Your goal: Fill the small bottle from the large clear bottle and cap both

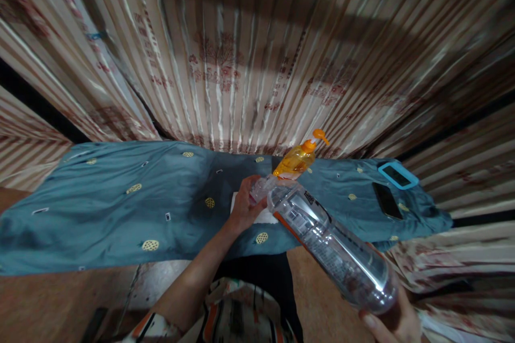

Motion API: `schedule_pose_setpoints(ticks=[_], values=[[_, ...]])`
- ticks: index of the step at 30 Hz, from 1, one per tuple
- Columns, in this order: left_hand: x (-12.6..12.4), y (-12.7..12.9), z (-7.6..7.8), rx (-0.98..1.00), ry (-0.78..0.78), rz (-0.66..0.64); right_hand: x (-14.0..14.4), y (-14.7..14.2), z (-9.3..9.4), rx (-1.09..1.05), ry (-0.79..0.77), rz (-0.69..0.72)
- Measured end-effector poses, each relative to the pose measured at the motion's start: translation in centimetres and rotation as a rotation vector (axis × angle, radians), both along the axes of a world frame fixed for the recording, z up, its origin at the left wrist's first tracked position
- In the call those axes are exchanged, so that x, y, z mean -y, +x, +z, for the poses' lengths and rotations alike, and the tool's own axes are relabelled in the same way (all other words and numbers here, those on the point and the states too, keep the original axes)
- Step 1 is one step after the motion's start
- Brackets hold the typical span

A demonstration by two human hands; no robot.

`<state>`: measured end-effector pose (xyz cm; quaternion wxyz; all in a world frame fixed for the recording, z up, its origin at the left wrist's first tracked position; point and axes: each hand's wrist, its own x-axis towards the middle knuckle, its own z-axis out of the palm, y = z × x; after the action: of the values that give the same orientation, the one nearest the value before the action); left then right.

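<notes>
My right hand [390,316], at the lower right, is wrapped round the base of a large clear plastic bottle [333,244]. The bottle is tilted, with its far end pointing up and left towards my left hand. It has a printed label with an orange edge. My left hand [246,204] has its fingers closed round a small clear plastic container [262,187], partly hidden by the fingers. The container is right by the large bottle's far end; whether they touch I cannot tell. Just behind them is an orange pump bottle [295,161] with yellow-orange liquid.
A teal cloth with pineapple prints [120,214] covers the narrow table. A white sheet [263,217] lies beneath my left hand. To the right lie a black phone [387,201] and a blue-framed device [398,176]. Striped curtains [249,64] hang behind and at the sides.
</notes>
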<state>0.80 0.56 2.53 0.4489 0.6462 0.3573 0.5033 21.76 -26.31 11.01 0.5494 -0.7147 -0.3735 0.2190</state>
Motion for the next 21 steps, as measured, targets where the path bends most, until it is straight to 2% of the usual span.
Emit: schedule_pose_setpoints(ticks=[6,12,21], values=[[-0.05,0.06,-0.39,0.014,-0.011,-0.013,0.21,0.38,-0.44,0.010,-0.009,0.018],[-0.04,0.08,-0.07,0.006,-0.002,-0.005,0.25,0.62,-0.76,-0.005,0.002,-0.005],[0.02,-0.02,0.00,-0.009,-0.013,-0.013,0.58,1.06,-0.72,0.027,-0.022,0.085]])
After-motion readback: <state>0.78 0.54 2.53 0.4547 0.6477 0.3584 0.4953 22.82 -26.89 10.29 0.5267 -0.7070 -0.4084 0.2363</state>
